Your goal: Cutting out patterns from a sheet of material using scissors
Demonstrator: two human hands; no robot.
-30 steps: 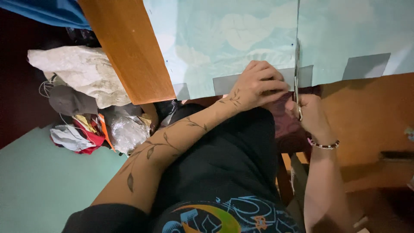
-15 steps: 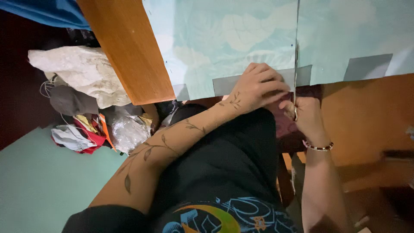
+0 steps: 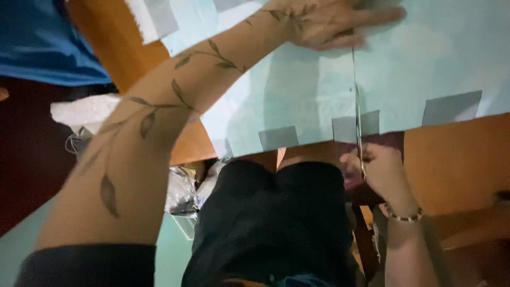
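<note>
Two hands at work, left hand [image 3: 324,24] flat on pale cloth [image 3: 425,69], fingertips cropped, right hand [image 3: 374,170] gripping scissors [image 3: 359,133], blades blurred.

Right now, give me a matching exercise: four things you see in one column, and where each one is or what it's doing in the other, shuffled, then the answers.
Things:
1. left hand
2. right hand
3. scissors
4. beaded bracelet

Places or states:
A. on the right wrist
B. pressed flat on the pale sheet
C. blades running up through the sheet
D. at the sheet's near edge, around the scissor handles

Pairs: 1-B, 2-D, 3-C, 4-A
</note>
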